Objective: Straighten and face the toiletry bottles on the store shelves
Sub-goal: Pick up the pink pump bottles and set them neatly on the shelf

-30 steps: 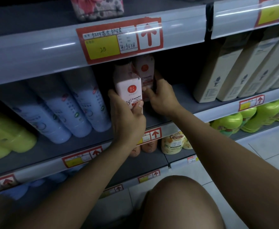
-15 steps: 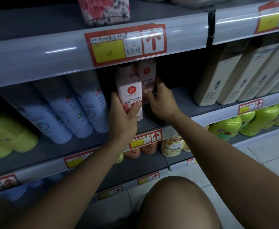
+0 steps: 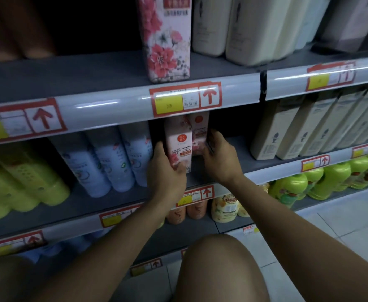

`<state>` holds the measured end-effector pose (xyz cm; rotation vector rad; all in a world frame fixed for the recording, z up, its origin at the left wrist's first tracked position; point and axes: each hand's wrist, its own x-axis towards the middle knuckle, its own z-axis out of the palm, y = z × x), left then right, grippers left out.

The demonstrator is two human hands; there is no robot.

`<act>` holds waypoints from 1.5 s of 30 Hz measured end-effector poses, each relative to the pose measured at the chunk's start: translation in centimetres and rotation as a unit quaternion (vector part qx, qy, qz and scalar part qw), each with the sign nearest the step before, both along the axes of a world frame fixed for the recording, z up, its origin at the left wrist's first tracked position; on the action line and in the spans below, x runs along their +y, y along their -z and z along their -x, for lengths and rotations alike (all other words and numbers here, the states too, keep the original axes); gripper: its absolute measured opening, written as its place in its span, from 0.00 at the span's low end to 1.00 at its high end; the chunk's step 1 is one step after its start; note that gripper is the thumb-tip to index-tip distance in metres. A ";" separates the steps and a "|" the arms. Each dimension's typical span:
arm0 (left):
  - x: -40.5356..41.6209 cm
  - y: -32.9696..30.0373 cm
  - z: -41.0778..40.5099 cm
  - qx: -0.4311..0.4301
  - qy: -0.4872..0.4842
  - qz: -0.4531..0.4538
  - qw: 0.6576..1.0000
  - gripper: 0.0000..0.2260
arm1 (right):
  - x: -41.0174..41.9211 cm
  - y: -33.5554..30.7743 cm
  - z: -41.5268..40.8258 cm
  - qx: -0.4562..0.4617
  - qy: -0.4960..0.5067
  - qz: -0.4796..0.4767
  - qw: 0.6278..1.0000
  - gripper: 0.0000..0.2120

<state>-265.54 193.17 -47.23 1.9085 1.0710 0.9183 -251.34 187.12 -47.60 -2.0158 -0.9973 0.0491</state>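
Bottle (image 3: 179, 147) — pale pink, floral label, upright — faces forward.

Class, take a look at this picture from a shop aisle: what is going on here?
A person crouched at the store shelves is tidying toiletries. The left hand grips the front pink camellia bottle, label facing out, on the middle shelf. The right hand holds the second pink bottle just behind and to its right. Pale blue bottles stand to the left and beige bottles to the right, untouched.
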 end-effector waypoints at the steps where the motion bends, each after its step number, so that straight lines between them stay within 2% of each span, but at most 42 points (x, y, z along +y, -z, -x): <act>1: -0.3 -0.3 0.5 -0.014 0.013 0.007 1.000 0.22 | -0.6 -0.2 0.4 -0.005 0.005 -0.016 1.000 0.17; 3: -1.0 -1.5 1.8 -0.039 0.035 0.025 0.998 0.28 | -1.8 -0.8 1.3 -0.010 0.018 -0.046 0.999 0.18; 4: -1.3 -2.3 2.5 -0.043 0.044 0.025 0.998 0.27 | -2.3 -1.2 1.8 -0.012 0.024 -0.058 0.998 0.19; 8: -2.2 -6.2 5.7 -0.052 0.062 -0.033 0.996 0.16 | -4.0 -3.7 3.9 -0.029 0.027 -0.096 0.995 0.18; 13: -3.1 -10.8 8.9 -0.075 0.077 -0.109 0.988 0.10 | -5.3 -8.6 7.1 -0.078 0.024 -0.152 0.985 0.09; 18: -4.4 -14.6 11.8 -0.083 0.096 -0.162 0.979 0.14 | -7.3 -12.8 10.0 -0.092 0.082 -0.190 0.974 0.05; 20: -5.0 -16.1 13.0 -0.091 0.105 -0.161 0.977 0.14 | -7.7 -14.3 10.9 -0.101 0.076 -0.205 0.970 0.05; 22: -5.5 -17.3 14.0 -0.095 0.108 -0.157 0.977 0.13 | -7.7 -15.7 11.8 -0.109 0.056 -0.202 0.972 0.08; 27: -6.3 -19.6 16.3 -0.112 0.115 -0.164 0.973 0.12 | -6.4 -19.0 13.8 -0.133 0.036 -0.189 0.972 0.24; 32: -6.2 -20.8 18.2 -0.117 0.099 -0.192 0.969 0.10 | -3.9 -22.2 14.6 -0.114 0.063 -0.217 0.968 0.38; 35: -5.6 -21.1 19.2 -0.109 0.092 -0.193 0.971 0.09 | -2.1 -24.0 14.2 -0.097 0.076 -0.218 0.968 0.42; 38: -4.6 -21.0 19.7 -0.098 0.089 -0.194 0.972 0.10 | -0.5 -24.9 13.5 -0.081 0.072 -0.212 0.971 0.39; 42: -3.0 -20.7 19.3 -0.081 0.089 -0.198 0.973 0.10 | 0.1 -24.7 12.2 -0.080 0.058 -0.199 0.975 0.26; 45: -1.9 -21.0 18.0 -0.070 0.097 -0.196 0.973 0.09 | 0.1 -24.5 11.6 -0.084 0.067 -0.204 0.973 0.24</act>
